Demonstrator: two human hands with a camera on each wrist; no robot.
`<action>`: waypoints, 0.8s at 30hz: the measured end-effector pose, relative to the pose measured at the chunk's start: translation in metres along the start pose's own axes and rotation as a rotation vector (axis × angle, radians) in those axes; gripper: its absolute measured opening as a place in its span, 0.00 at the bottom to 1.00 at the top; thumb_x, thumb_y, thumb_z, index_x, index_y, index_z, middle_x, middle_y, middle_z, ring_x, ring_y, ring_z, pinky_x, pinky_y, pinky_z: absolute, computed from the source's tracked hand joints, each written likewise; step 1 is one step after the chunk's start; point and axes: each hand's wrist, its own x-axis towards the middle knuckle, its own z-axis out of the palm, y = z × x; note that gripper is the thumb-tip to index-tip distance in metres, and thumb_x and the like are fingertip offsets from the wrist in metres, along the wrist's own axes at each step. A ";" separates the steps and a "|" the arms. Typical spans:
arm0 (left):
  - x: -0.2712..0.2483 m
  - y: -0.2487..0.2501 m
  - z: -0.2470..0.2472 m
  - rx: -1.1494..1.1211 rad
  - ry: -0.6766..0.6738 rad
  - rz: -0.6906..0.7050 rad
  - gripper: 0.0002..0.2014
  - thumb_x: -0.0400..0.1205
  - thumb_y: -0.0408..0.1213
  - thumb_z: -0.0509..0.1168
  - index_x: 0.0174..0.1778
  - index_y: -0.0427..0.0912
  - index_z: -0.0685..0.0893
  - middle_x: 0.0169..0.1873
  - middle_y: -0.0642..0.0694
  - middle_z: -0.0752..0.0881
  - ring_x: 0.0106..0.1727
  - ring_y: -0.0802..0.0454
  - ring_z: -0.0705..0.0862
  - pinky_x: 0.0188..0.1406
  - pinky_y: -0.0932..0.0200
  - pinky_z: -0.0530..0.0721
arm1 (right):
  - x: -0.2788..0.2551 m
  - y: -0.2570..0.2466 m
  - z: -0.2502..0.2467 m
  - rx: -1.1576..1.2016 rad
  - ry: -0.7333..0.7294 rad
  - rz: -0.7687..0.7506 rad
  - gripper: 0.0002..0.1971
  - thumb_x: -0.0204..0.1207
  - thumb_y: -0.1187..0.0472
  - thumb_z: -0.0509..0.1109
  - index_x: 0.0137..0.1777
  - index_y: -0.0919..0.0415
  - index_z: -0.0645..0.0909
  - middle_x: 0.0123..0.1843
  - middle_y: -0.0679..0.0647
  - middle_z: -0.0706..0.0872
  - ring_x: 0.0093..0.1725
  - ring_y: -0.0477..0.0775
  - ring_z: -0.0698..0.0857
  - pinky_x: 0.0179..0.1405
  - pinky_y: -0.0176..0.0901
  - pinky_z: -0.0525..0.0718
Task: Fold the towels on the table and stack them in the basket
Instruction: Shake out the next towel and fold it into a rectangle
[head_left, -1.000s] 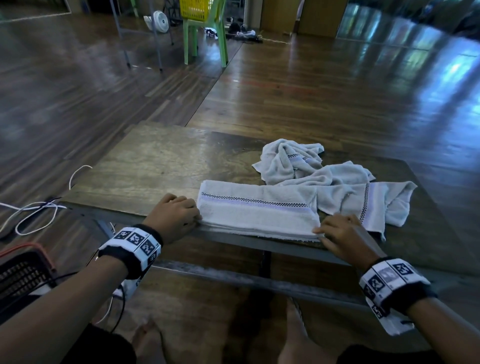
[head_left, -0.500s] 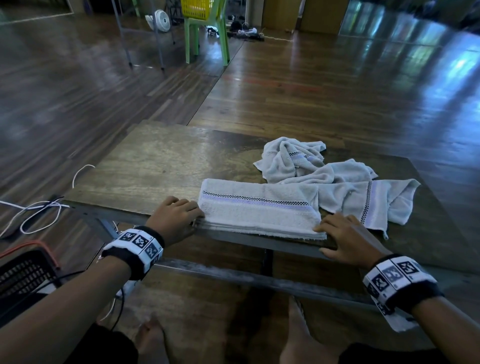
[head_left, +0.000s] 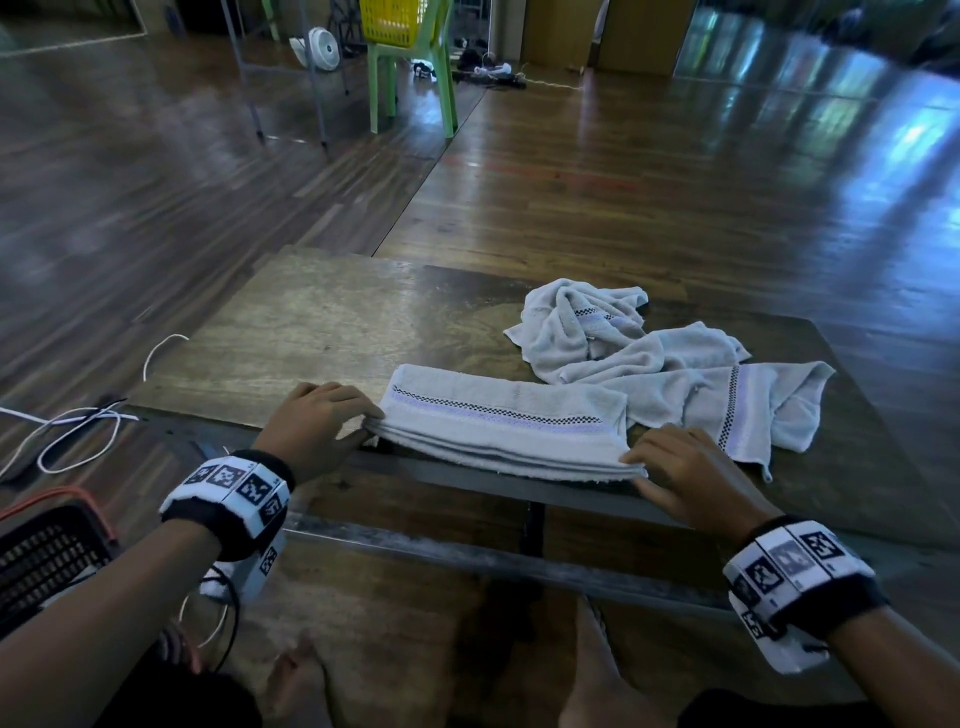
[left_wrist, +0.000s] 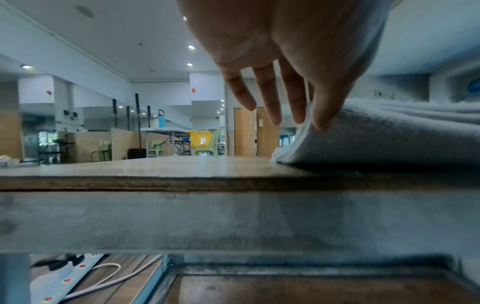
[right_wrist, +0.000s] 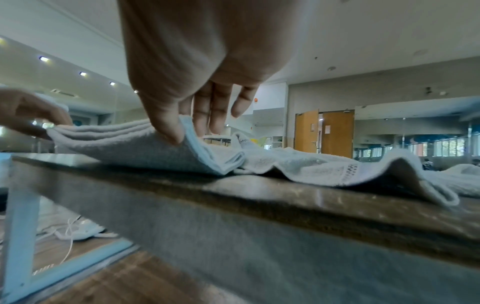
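Note:
A folded white towel (head_left: 504, 426) with a checked stripe lies along the front edge of the wooden table (head_left: 322, 332). My left hand (head_left: 370, 422) pinches its left end, thumb on the near side and fingers behind (left_wrist: 275, 115). My right hand (head_left: 638, 463) pinches its right end the same way, thumb (right_wrist: 168, 131) against the near layers. The towel's (right_wrist: 124, 148) near edge is raised a little off the table. Behind it lie a crumpled towel (head_left: 571, 322) and a loosely spread towel (head_left: 737, 400). A black basket (head_left: 47, 551) with an orange rim sits on the floor at lower left.
White cables (head_left: 78, 431) and a power strip (left_wrist: 59, 281) lie on the floor left of the table. A green chair (head_left: 410, 78) carrying a yellow basket (head_left: 389, 21) stands far behind. My bare feet (head_left: 597, 675) are under the table's front rail.
Both hands have closed on the folded towel's ends and its near edge has risen slightly, so the layers show. The other towels have not moved.

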 end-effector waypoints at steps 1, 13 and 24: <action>0.002 -0.001 -0.005 -0.067 0.009 -0.006 0.11 0.72 0.37 0.75 0.49 0.50 0.87 0.46 0.53 0.88 0.48 0.50 0.86 0.48 0.52 0.79 | 0.002 0.002 -0.004 0.032 0.023 0.015 0.13 0.64 0.60 0.79 0.48 0.55 0.85 0.44 0.49 0.86 0.44 0.51 0.84 0.42 0.44 0.77; 0.027 0.019 -0.092 -0.691 0.033 -0.234 0.02 0.80 0.41 0.66 0.46 0.51 0.83 0.39 0.54 0.87 0.43 0.73 0.82 0.40 0.77 0.77 | 0.037 -0.001 -0.082 0.802 0.224 0.368 0.10 0.69 0.48 0.74 0.49 0.47 0.86 0.47 0.39 0.88 0.45 0.41 0.85 0.46 0.28 0.82; 0.069 -0.014 -0.021 -0.447 -0.203 -0.366 0.09 0.84 0.38 0.61 0.55 0.40 0.83 0.48 0.46 0.84 0.51 0.49 0.81 0.44 0.59 0.71 | 0.074 0.032 -0.012 0.636 -0.190 0.559 0.09 0.80 0.56 0.64 0.49 0.59 0.84 0.47 0.53 0.87 0.48 0.51 0.84 0.47 0.38 0.79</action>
